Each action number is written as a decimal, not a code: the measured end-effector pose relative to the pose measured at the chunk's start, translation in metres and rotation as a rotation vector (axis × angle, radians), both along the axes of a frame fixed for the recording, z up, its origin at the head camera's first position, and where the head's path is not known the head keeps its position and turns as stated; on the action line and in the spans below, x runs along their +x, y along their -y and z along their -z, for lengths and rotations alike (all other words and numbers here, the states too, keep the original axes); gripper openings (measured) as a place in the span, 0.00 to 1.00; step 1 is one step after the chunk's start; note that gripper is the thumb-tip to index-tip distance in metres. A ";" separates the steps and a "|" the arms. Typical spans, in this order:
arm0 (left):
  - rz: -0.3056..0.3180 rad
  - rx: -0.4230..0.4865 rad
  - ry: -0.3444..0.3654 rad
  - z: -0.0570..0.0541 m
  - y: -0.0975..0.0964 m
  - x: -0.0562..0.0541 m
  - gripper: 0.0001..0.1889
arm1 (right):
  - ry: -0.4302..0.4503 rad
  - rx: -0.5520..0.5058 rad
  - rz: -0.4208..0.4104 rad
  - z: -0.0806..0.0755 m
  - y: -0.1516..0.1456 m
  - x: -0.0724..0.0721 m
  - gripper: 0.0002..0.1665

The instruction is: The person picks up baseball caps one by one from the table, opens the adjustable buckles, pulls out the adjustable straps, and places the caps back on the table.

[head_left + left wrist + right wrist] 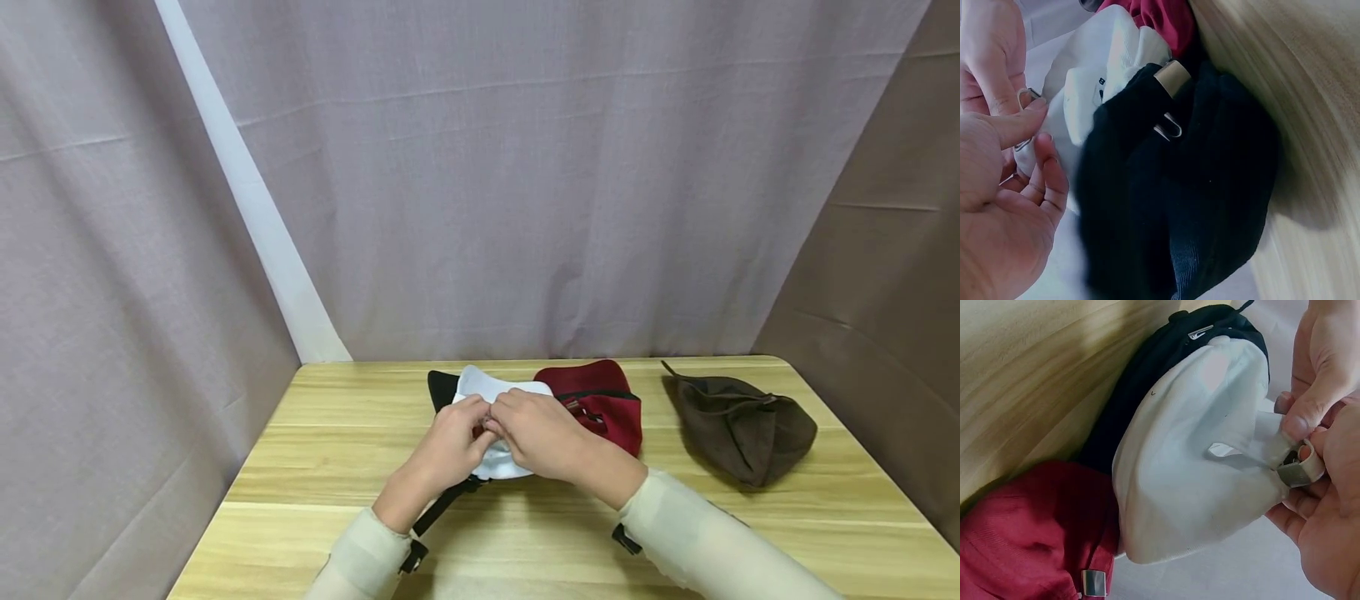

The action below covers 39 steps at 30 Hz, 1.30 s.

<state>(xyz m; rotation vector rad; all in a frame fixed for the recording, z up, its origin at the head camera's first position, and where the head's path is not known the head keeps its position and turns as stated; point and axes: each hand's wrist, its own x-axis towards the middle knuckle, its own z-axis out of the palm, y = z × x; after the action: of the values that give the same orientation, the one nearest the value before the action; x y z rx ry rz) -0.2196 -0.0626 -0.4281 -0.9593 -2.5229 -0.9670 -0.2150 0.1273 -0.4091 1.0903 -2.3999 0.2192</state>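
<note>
Buckle (1295, 475) and strap (1316, 475) of the white cap (487, 385) lie right between the two hands, and the work hinges on that meeting point. With 12 set away from the person in the head view, the left hand (450, 442) sits at 8 o'clock of it and the right hand (543, 433) between 3 and 4. Both hands grasp: thumbs and curled fingers pinch the strap around its buckle. Neither is clearly nearer, since both touch it. The strap's long axis seems to run across, roughly 9 to 3, though fingers hide most of it. The cap's visible fabric spreads mainly to 12, with some showing towards 6. In the right wrist view, a gap (1222, 450) in the fabric shows between 9 and 10 o'clock of the buckle.

The black cap (442, 390) lies just beside, at 10; the red cap (618, 417) lies at 3, apparently touching the white one. A brown hat (772, 433) rests well apart, also towards 3, on the wooden table (322, 450).
</note>
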 end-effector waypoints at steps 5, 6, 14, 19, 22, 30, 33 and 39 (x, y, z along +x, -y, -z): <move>0.019 0.018 0.033 0.000 0.000 -0.001 0.06 | 0.020 0.012 -0.017 -0.002 -0.001 -0.001 0.14; 0.025 0.023 0.037 0.000 0.001 -0.001 0.05 | 0.027 0.016 -0.018 -0.002 -0.001 -0.001 0.14; 0.065 0.042 0.064 0.003 0.003 -0.004 0.04 | 0.084 0.022 -0.056 -0.006 -0.005 -0.002 0.13; 0.093 0.064 0.060 0.004 0.004 -0.006 0.04 | 0.119 0.013 -0.084 -0.007 -0.008 -0.005 0.12; 0.110 0.081 0.063 0.004 0.005 -0.007 0.04 | 0.152 0.008 -0.093 -0.008 -0.009 -0.006 0.12; 0.132 0.083 0.096 0.004 0.007 -0.007 0.04 | 0.190 -0.013 -0.133 -0.007 -0.012 -0.007 0.15; 0.116 0.065 0.090 0.003 0.006 -0.007 0.03 | 0.195 -0.027 -0.115 -0.005 -0.011 -0.005 0.16; 0.072 0.029 0.053 0.001 0.003 -0.006 0.03 | 0.148 -0.031 -0.008 -0.003 -0.006 -0.001 0.17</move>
<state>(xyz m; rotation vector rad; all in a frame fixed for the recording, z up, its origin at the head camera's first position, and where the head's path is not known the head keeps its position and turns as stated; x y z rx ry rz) -0.2253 -0.0658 -0.4286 -1.0360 -2.5256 -1.0601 -0.2157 0.1329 -0.4062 1.1043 -2.5137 0.3506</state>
